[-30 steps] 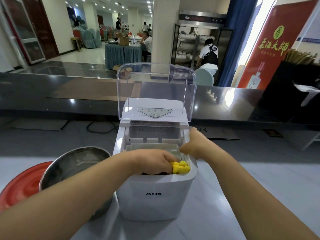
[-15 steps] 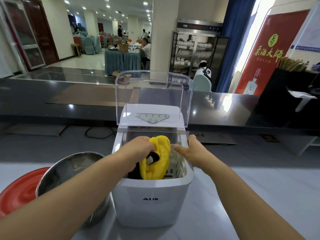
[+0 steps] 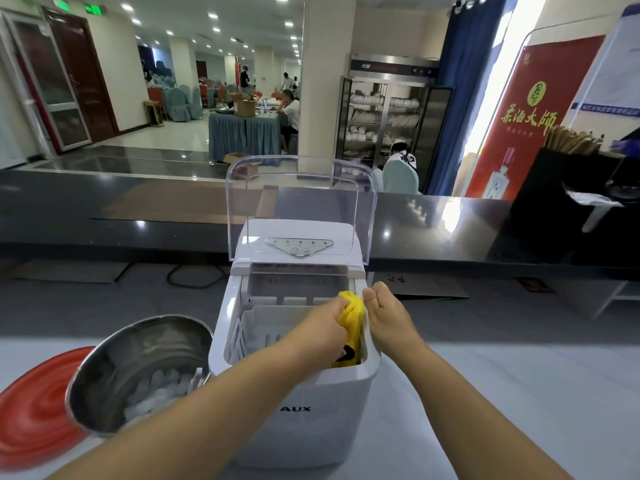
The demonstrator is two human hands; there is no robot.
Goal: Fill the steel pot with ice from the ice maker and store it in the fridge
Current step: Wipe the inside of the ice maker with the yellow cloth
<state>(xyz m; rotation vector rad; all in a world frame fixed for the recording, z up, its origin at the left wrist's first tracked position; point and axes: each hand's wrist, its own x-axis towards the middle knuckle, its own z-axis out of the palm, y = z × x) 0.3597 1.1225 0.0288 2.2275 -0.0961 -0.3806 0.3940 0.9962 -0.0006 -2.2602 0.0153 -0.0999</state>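
Note:
A white ice maker (image 3: 294,407) stands in front of me with its clear lid (image 3: 301,206) raised. My left hand (image 3: 323,329) grips a yellow cloth (image 3: 353,327) inside the ice basket (image 3: 256,327), pressed against the right inner wall. On the machine's right rim rests my right hand (image 3: 386,317), fingers curled, touching the cloth's top. The steel pot (image 3: 114,365) sits just left of the machine, with ice cubes (image 3: 156,389) in its bottom.
A red round lid (image 3: 31,407) lies under the pot's left side. A dark raised counter (image 3: 104,209) runs across behind the machine, with a power cable (image 3: 194,275) below it. A black box (image 3: 568,202) stands at the right. White tabletop stretches to the right.
My left hand has carried the yellow cloth from the basket's front and middle over to its right wall. The right hand stayed on the rim. The camera has tilted up slightly.

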